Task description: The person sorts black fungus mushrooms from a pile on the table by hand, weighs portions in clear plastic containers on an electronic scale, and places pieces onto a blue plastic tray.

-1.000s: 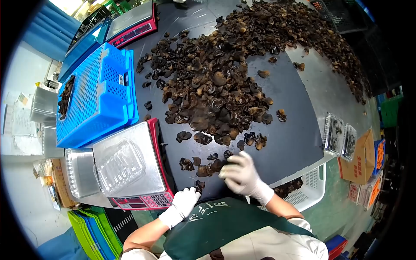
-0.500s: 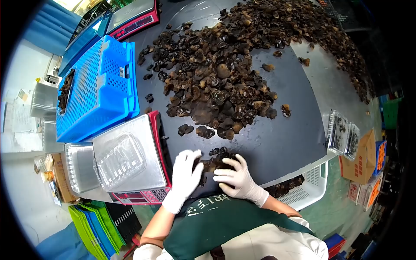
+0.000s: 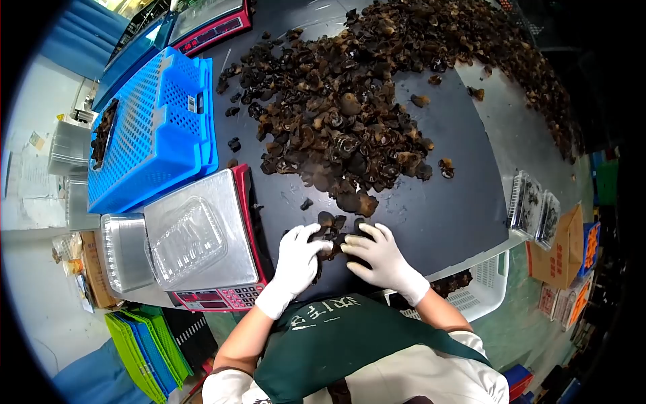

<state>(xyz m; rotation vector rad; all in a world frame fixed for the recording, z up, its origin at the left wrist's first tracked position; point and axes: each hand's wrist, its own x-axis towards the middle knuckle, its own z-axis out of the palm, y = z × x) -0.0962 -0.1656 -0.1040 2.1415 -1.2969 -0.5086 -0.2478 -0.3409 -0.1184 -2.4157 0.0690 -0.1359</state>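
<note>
A small cluster of brown-black wood ear mushrooms (image 3: 328, 222) lies on the dark mat (image 3: 451, 222) between my two white-gloved hands. My left hand (image 3: 298, 256) touches its left side, the fingers reaching over the pieces and apart from the thumb. From the right, my right hand (image 3: 380, 254) rests against the cluster with its fingers spread. The undersides of both hands and some of the pieces are hidden. Just beyond them spreads the large heap of wood ear mushrooms (image 3: 336, 128), and one small loose piece (image 3: 307, 203) lies near its front edge.
On my left stands a scale (image 3: 245, 222) carrying a clear plastic box (image 3: 188, 239), beside stacked clear boxes (image 3: 126, 252). Behind it is an upturned blue crate (image 3: 151, 128). Two clear boxes (image 3: 531, 209) sit at the table's right edge, above a white basket (image 3: 494, 296).
Both hands have shifted slightly away from my body. Two loose mushroom pieces that lay at the heap's front edge have gone from there, and the cluster between my hands has changed shape.
</note>
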